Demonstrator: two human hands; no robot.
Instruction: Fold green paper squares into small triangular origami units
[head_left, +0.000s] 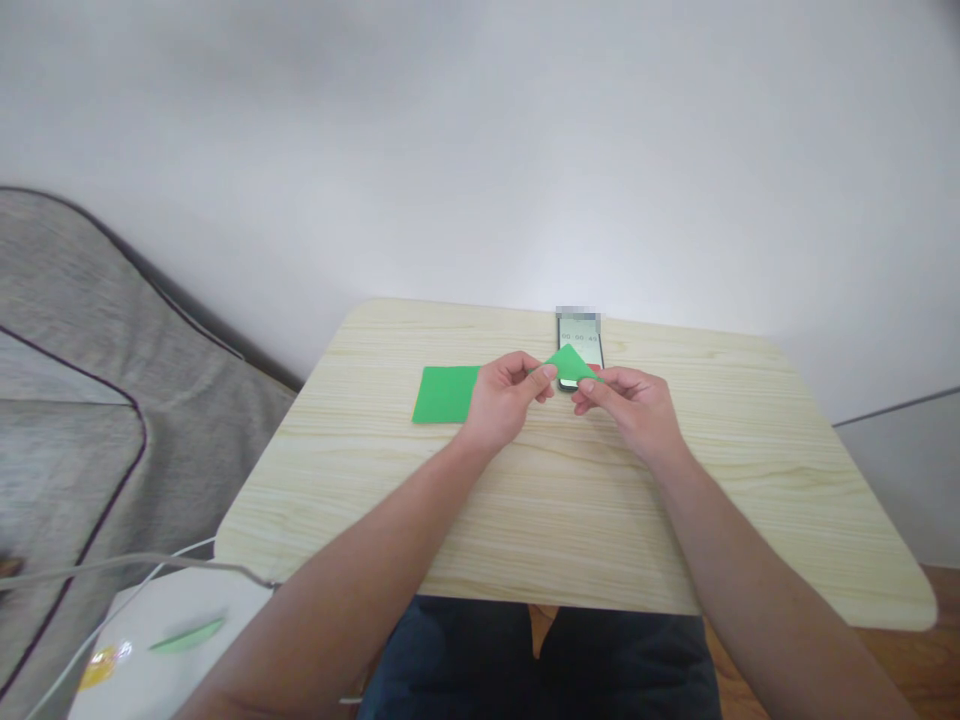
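Observation:
Both hands hold a small folded piece of green paper (571,363) just above the far middle of a light wooden table (570,500). My left hand (504,398) pinches its left corner between thumb and fingers. My right hand (630,405) pinches its right lower edge. The paper forms a triangle pointing up. A second green sheet (446,394) lies flat on the table, just left of my left hand.
A phone (582,340) with a lit screen lies behind the folded paper, partly covered by it. A grey fabric-covered piece of furniture (82,400) stands at the left. A white surface (157,640) with a cable and a green strip sits lower left. A white wall is behind.

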